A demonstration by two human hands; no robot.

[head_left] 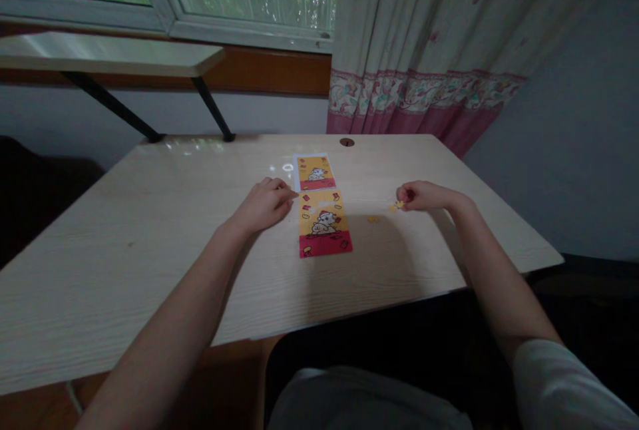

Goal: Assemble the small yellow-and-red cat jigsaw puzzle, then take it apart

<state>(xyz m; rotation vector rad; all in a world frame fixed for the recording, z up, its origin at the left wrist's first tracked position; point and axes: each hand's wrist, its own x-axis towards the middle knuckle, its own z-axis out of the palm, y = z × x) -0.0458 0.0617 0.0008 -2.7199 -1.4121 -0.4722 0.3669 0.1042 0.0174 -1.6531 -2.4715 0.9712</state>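
Observation:
A yellow and red jigsaw puzzle (324, 223) lies flat on the table, showing a cartoon white animal in a red hat; pale gaps break its upper part. Just beyond it is a smaller card (315, 173) with the same picture. My left hand (264, 205) rests at the puzzle's upper left corner, index finger stretched toward its edge, nothing held. Off to the right, my right hand (422, 196) pinches a small yellow puzzle piece (400, 204) just over the table. Loose yellow pieces (373, 219) lie between that hand and the puzzle.
The pale wooden table (174, 230) has a round cable hole (347, 142) near its back edge. A raised shelf (110, 54) on black legs stands at the back left. Behind are a window and a long curtain (399, 90).

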